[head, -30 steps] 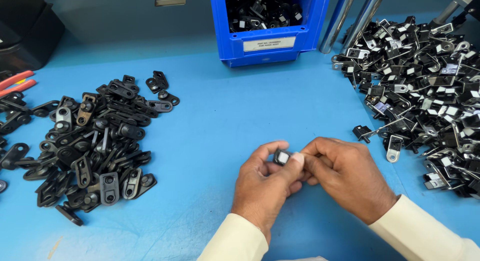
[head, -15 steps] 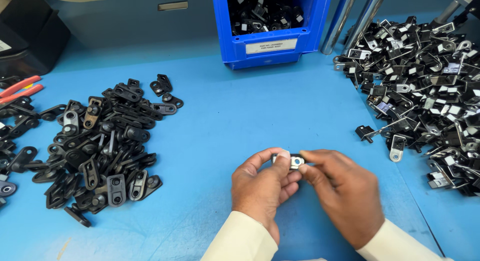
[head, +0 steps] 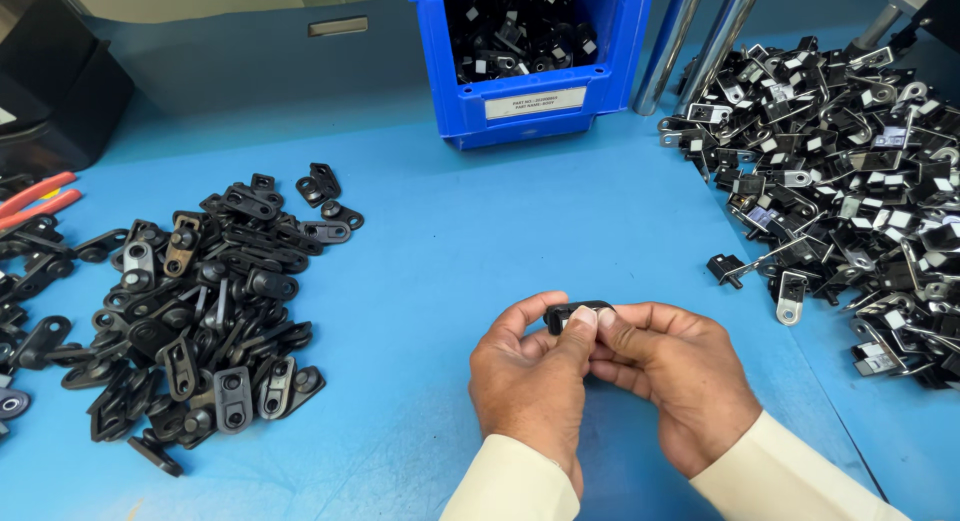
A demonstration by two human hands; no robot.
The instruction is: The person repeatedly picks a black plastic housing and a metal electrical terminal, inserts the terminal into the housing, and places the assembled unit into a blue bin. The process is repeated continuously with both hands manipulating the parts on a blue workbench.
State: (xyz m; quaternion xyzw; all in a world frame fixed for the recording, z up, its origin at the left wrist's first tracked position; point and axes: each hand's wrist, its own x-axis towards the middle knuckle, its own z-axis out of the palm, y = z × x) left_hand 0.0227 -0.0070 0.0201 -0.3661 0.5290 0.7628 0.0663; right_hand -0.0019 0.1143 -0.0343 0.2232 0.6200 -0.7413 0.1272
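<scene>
Black and hard-looking, the small bracket [head: 578, 311] is pinched at its ends between the fingertips of the left hand [head: 530, 386] and the right hand [head: 675, 376], just above the blue desk [head: 440, 281]; it seems light, stiff and easy to fumble, best held by its edges. Beyond, a blue bin [head: 530, 91] carries a white rectangular label [head: 535, 103] on its front, between heaps of black brackets [head: 190, 311] and white-tagged metal clips [head: 850, 171].

Mostly hidden between fingers [head: 583, 333]: small black part [head: 578, 310], shape unclear. Cut off at edges: bin [head: 470, 101], right pile [head: 860, 171].
</scene>
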